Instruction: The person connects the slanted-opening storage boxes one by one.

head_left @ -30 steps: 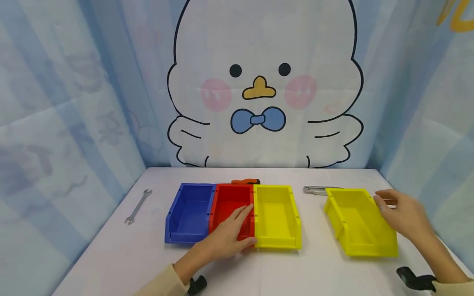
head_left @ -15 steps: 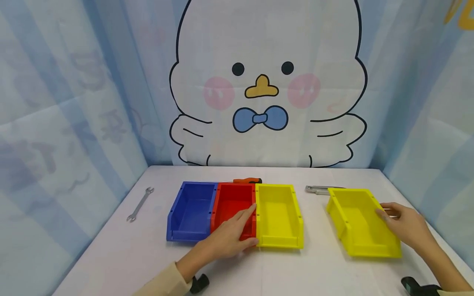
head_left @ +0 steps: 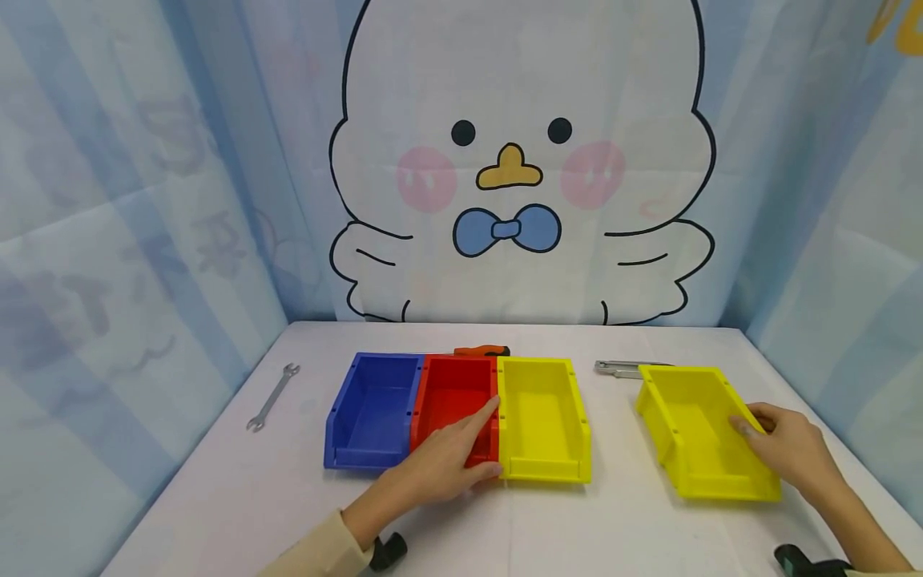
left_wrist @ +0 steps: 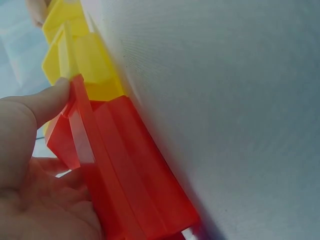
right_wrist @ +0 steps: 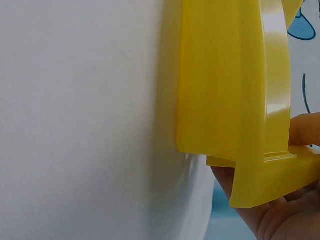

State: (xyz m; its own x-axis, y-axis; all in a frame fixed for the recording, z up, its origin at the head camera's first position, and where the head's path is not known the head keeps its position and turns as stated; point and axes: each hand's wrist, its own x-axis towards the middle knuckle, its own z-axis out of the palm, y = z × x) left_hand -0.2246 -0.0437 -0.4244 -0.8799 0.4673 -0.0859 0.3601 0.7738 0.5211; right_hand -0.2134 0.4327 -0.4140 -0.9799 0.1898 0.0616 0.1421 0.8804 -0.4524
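In the head view a blue bin (head_left: 375,409), a red bin (head_left: 450,385) and a yellow bin (head_left: 542,417) stand side by side, touching. My left hand (head_left: 440,465) lies across the red bin, its index finger extended to the wall shared with the yellow one. The thumb (left_wrist: 57,95) touches the front corner where red meets yellow. A second yellow bin (head_left: 710,433) stands apart at the right, turned slightly. My right hand (head_left: 789,449) grips its right side wall, thumb over the rim and fingers on the outside, also seen around the bin (right_wrist: 220,90) in the right wrist view.
A double open-ended wrench (head_left: 272,398) lies at the left. An orange-handled screwdriver (head_left: 481,351) lies behind the red bin, partly hidden. Behind the separate yellow bin lies a silver metal tool (head_left: 618,369), partly covered. Curtains border the white table (head_left: 562,537) on both sides and at the back.
My right hand has slid toward me along the side wall of the separate yellow bin. The left hand and the row of bins stay put; the view has shifted slightly.
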